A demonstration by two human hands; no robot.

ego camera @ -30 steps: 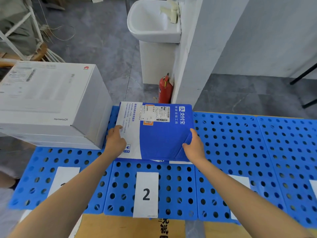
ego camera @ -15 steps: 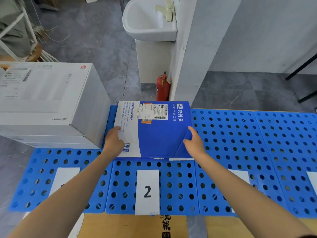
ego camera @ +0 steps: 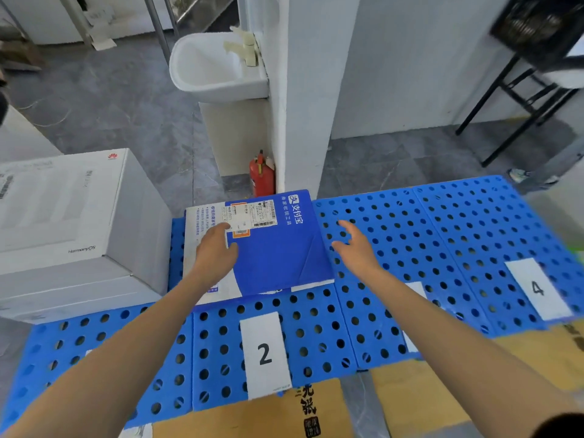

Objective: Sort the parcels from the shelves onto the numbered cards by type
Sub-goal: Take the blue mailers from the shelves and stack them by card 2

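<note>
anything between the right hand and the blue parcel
Nothing visible. The right hand is open just right of the blue parcel, only bare blue panel between them. The left hand is over its white side.

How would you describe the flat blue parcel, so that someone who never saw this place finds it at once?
Start from the blue perforated mat and find the white card marked 2. Just behind that card lies the flat parcel, beside the big white box. Only it is deep blue with a white strip and a shipping label.
</note>
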